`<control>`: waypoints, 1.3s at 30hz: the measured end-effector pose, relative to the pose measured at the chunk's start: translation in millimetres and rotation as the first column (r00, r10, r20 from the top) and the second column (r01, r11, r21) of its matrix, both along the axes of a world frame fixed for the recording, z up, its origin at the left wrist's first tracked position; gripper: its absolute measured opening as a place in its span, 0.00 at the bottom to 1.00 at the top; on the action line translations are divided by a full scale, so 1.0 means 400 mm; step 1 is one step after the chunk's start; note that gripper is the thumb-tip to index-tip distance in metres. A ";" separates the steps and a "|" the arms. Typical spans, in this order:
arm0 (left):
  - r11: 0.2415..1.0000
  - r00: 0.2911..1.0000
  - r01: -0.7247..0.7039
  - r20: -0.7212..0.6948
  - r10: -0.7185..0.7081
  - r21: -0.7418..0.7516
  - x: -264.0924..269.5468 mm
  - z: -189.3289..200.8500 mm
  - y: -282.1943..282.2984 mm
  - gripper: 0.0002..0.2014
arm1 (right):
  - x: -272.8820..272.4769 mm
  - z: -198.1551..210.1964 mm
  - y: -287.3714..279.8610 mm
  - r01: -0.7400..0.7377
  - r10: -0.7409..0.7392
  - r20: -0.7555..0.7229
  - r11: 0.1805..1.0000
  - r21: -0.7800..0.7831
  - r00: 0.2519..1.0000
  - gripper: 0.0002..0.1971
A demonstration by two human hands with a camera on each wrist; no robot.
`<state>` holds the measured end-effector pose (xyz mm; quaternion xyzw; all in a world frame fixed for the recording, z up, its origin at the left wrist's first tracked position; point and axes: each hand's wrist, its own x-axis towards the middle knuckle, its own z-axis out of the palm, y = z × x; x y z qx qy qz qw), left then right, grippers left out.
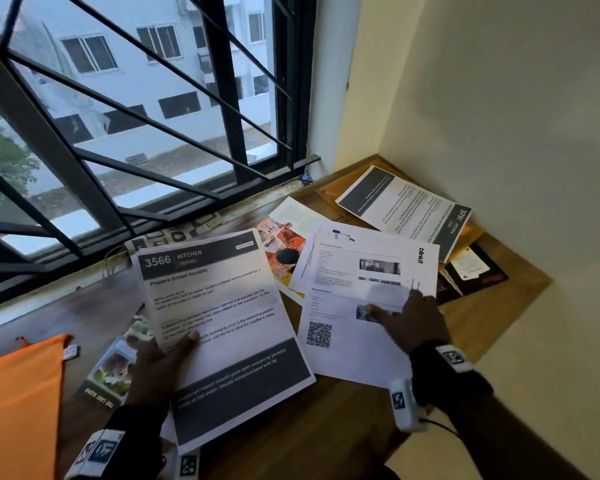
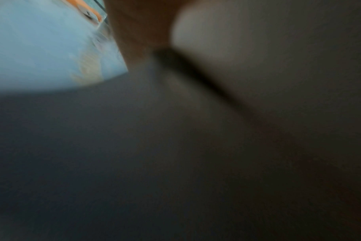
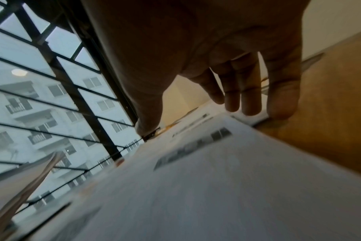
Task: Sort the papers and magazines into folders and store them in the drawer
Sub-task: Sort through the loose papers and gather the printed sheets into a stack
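My left hand (image 1: 163, 355) grips a printed sheet headed "3566 KITCHEN" (image 1: 219, 327), thumb on top, and holds it lifted over the desk. My right hand (image 1: 409, 313) lies with straight fingers on a white sheet with a QR code (image 1: 347, 327) that rests flat on the wooden desk (image 1: 343, 420). In the right wrist view the fingers (image 3: 251, 91) reach down to that sheet (image 3: 196, 179). Another "KITCHEN" sheet (image 1: 406, 209) lies at the back right on a brown envelope (image 1: 326, 194). An orange folder (image 1: 18, 407) sits at the left. The left wrist view is blurred and dark.
An orange magazine (image 1: 284, 251) lies half under the white sheets, a dark booklet (image 1: 475, 271) at the right, and a photo magazine (image 1: 115, 368) beneath my left hand. A barred window (image 1: 118, 116) runs along the back and a cream wall (image 1: 499, 98) closes the right.
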<state>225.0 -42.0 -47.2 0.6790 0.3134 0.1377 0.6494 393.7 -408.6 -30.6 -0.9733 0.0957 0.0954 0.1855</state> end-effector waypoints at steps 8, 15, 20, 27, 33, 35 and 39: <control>0.999 1.000 0.009 -0.001 -0.009 -0.031 0.007 0.012 -0.036 0.04 | -0.029 -0.036 0.043 0.007 -0.017 -0.079 0.992 -0.124 0.997 0.54; 0.999 1.000 0.016 0.021 -0.016 -0.038 -0.001 0.018 -0.036 0.05 | -0.010 -0.031 0.027 0.034 -0.048 -0.132 0.994 -0.107 0.990 0.68; 0.997 0.999 0.029 0.038 -0.026 -0.065 0.003 0.014 -0.045 0.04 | -0.001 -0.030 0.020 0.042 -0.045 -0.123 0.999 -0.025 0.991 0.72; 0.998 0.999 0.026 0.045 -0.023 -0.060 0.014 -0.005 -0.068 0.07 | 0.004 -0.018 0.025 -0.012 0.012 -0.099 1.000 -0.004 0.995 0.74; 0.998 1.000 0.004 0.029 -0.003 -0.059 0.020 0.005 -0.090 0.05 | 0.026 -0.034 0.016 0.037 -0.034 -0.037 0.995 0.096 0.999 0.54; 0.998 1.000 0.002 0.025 0.000 -0.060 0.022 0.006 -0.097 0.04 | 0.043 -0.027 0.005 0.033 -0.040 0.048 0.989 0.147 0.998 0.31; 0.997 0.999 -0.038 0.028 0.040 -0.061 0.036 0.012 -0.116 0.06 | 0.093 0.010 -0.029 -0.064 0.026 0.146 0.963 0.261 0.989 0.16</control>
